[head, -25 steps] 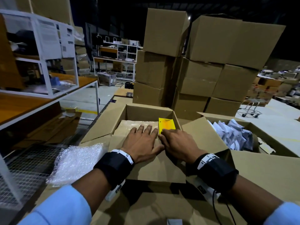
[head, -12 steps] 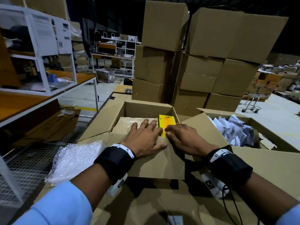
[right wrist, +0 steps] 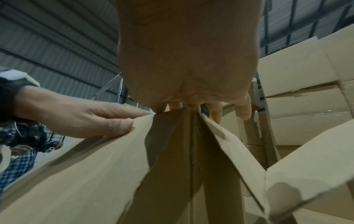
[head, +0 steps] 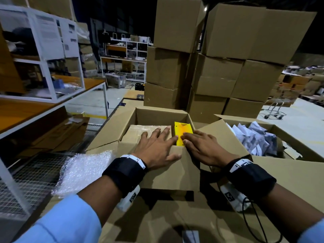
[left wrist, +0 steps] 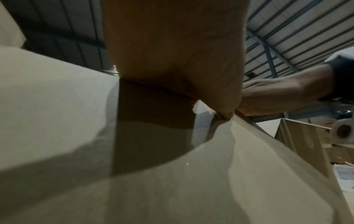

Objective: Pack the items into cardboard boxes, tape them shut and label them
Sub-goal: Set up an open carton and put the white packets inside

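Sitting open at the middle, the cardboard box (head: 163, 114) holds a tape-wrapped parcel (head: 140, 131) and a yellow packet (head: 183, 133) upright against its right wall. The left hand (head: 157, 149) lies flat with fingers spread across the near flap (head: 157, 172). The right hand (head: 201, 148) touches the packet with straight fingers. Bubble wrap (head: 82, 171) lies left; a box of white packets (head: 254, 137) stands right.

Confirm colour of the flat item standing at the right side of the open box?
Bright yellow item, plain, no pattern visible. Clearest in the head view.
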Demonstrator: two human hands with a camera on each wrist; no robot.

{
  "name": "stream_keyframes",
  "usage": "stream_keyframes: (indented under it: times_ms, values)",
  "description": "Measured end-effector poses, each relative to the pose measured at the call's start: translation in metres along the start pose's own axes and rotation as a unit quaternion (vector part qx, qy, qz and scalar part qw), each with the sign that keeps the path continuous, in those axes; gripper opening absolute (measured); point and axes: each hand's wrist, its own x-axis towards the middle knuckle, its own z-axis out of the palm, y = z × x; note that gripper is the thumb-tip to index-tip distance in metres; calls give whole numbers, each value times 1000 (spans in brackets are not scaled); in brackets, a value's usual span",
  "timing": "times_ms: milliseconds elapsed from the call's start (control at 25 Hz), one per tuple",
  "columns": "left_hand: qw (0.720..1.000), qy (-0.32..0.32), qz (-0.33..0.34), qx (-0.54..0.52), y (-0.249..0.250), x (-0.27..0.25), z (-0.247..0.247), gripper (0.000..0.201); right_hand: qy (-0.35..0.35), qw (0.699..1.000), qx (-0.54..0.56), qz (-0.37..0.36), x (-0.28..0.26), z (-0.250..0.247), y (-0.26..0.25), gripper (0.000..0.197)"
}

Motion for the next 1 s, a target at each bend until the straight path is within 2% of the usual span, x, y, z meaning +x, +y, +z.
stream_keyframes:
  times_ms: [120,360,520,680,840,1000]
  values:
    - [1000,13,-1,5,1,-1,1,77,-3,1000,-4,6,2,-3,-7,49]
    - [1000,-8,12,6,0,-2,-2,63,-7,1000,13,13,6,-6,-1,45]
    - [1000,8,2,6,0,0,0,74,-22,999,35,1,9,-5,1,49]
    - [1000,21,8,5,2,-1,2,85,3,997,63,-43,8,-1,4,61]
    - [1000,10,18,9,1,0,2,82,29,996,65,-55,13,3,5,70]
    - [1000,-6,18,-23,0,-4,-5,92,46,996,72,-22,15,8,7,53]
